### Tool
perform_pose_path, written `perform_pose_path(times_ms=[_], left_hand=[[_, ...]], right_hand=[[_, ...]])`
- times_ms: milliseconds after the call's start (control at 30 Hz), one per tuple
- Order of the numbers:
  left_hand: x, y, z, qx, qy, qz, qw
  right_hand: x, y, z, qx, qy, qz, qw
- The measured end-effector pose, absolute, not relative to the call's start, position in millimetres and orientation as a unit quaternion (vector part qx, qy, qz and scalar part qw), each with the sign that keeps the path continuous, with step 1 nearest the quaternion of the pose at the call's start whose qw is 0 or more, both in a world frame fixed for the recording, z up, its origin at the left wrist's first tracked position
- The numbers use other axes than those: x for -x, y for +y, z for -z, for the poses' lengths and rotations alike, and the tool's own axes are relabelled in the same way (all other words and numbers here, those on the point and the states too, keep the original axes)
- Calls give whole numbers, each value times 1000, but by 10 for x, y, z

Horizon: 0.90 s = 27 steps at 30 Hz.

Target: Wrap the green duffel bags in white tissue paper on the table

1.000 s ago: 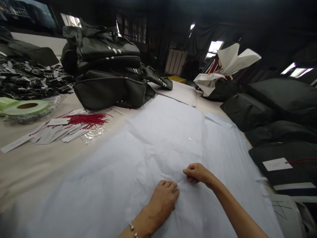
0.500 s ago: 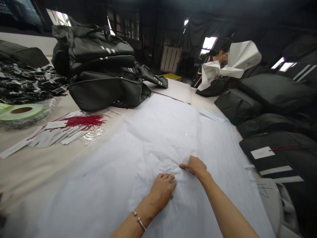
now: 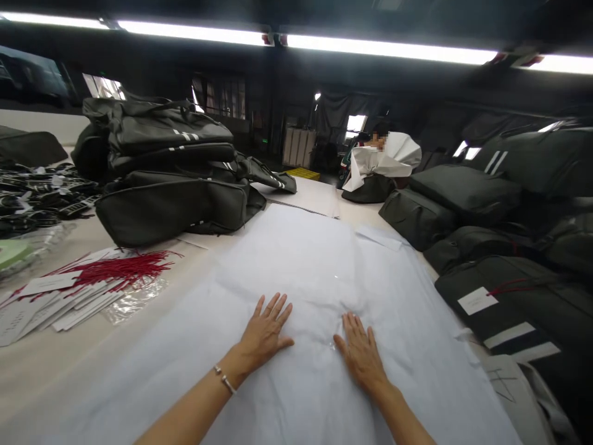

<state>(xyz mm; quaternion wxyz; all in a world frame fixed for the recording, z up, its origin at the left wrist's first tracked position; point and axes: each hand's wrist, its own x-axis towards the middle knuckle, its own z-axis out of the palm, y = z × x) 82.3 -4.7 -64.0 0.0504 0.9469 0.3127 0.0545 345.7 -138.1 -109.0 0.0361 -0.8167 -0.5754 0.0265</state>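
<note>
Thin white sheets (image 3: 296,247), which look like tissue paper, lie spread over the table in front of me. My left hand (image 3: 265,334) rests flat on them with its fingers spread, a metal bracelet (image 3: 225,379) round the wrist. To its right, my right hand (image 3: 361,352) also lies palm down, fingers stretched out and holding nothing. Creases run through the paper around the right fingertips. Whether anything lies beneath the sheets I cannot tell.
Dark bags with white stripes (image 3: 171,204) are stacked at the left; more bags (image 3: 491,290) line the right side. White tags with red strings (image 3: 125,270) lie at the left, near a pale green tape roll (image 3: 13,252). Across the table a person handles white paper (image 3: 380,161).
Both hands have gone from bent fingers at the creased paper to lying flat. The left hand has shifted left, away from the right. The camera view has tilted up, showing ceiling lights.
</note>
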Motion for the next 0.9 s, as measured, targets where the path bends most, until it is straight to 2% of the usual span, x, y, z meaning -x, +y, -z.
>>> perform_pose_path(times_ms=[233,433,533,633,733,900], left_hand=[[-954,385,934,-931,360,-59,35],[-1237,984,816,-923,378,-67,12],[-1281,1015,645,-922,383,-62,12],[-998,621,462,-934,352,-61,20],[-434,-77,336,-963,262,-48,46],[288,-1098,394,-978,171,29,117]], right_hand=[[-3634,-907,1111,804,-593,-5,42],[-3868,-126,926,808,-585,-14,75],[-3945,-109,726,824,-559,-8,95],[-3822,-709,514,793,-597,24,120],[-3418,-1772,340,709,-692,48,131],[-2544,-3190,430,658,-748,-24,79]])
